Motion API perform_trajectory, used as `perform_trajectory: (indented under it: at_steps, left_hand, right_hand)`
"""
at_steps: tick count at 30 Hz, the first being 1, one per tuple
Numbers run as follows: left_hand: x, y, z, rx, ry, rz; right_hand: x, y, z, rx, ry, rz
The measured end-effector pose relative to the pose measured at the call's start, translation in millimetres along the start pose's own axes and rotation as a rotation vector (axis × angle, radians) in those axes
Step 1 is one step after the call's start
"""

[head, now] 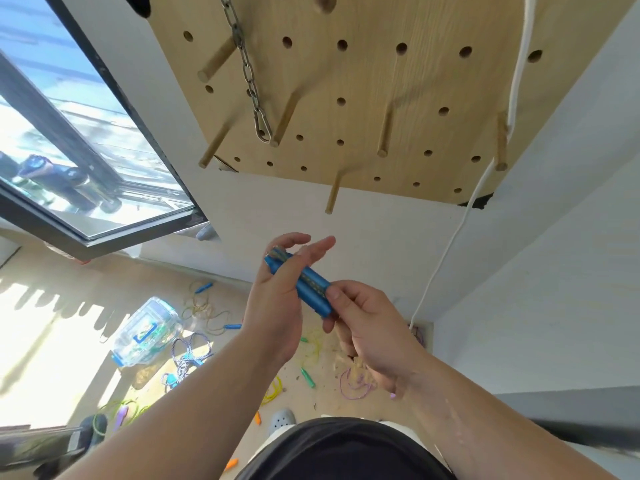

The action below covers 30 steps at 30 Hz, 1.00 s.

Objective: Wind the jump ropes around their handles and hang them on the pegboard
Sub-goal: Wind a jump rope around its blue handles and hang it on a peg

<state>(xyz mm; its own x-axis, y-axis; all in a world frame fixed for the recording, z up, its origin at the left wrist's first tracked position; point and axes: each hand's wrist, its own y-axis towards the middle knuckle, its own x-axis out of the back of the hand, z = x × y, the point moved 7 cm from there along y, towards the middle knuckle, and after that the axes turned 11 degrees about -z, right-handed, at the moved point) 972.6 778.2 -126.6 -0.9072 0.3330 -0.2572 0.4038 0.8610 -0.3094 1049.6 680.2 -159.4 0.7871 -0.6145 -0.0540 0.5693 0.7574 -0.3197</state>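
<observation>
We cannot see the lower tip of the blue handles (313, 291); it is hidden under the thumb of the right hand (372, 332), which pinches it against curled fingers. The handles are two smooth cylinders lying side by side, with a braided yellowish cord (307, 283) blurred along their seam. Their long axis runs from 10 to 4 o'clock. The left hand (275, 303) cradles the upper end, fingers loosely spread. The wooden pegboard (381, 81) hangs at 12 o'clock from the hands.
</observation>
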Motion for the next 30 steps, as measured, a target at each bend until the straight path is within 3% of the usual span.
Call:
perform_trajectory:
  at_steps: [4, 9, 17, 20, 22, 23, 25, 27, 30]
  left_hand:
    - [6.0, -0.7, 0.2, -0.057, 0.055, -0.105]
    - [-10.6, -8.1, 6.8, 0.089, -0.053, -0.057]
    - [-17.9, -11.1, 21.6, 0.142, -0.073, -0.059]
    - [0.0, -3.2, 17.6, -0.027, 0.188, -0.171]
    - [8.5, 0.6, -4.6, -0.372, 0.53, -0.198]
    - [6.8, 0.4, -18.5, -0.637, 0.746, -0.159]
    - [-9.5, -5.2, -26.9, -0.987, 1.123, 0.142]
    - [-19.1, -6.9, -18.5, -0.996, 1.384, 0.461]
    - [-20.5, -6.8, -17.9, -0.811, 1.513, 0.55]
  right_hand:
    - [5.2, 2.9, 2.5, 0.02, -0.091, 0.039]
    - [9.5, 2.4, 5.2, 0.045, -0.233, 0.05]
    - [23.1, 1.3, 14.6, 0.093, -0.086, -0.036]
    - [27.8, 5.1, 12.6, 0.094, -0.167, -0.052]
    - [30.6, 7.5, 8.6, 0.09, -0.253, -0.05]
    - [31.3, 7.5, 6.4, 0.085, -0.294, -0.039]
    - [30.7, 5.9, 3.6, 0.072, -0.336, -0.002]
    - [28.9, 3.8, 3.8, 0.061, -0.365, 0.041]
    - [28.0, 2.8, 6.3, 0.058, -0.404, 0.095]
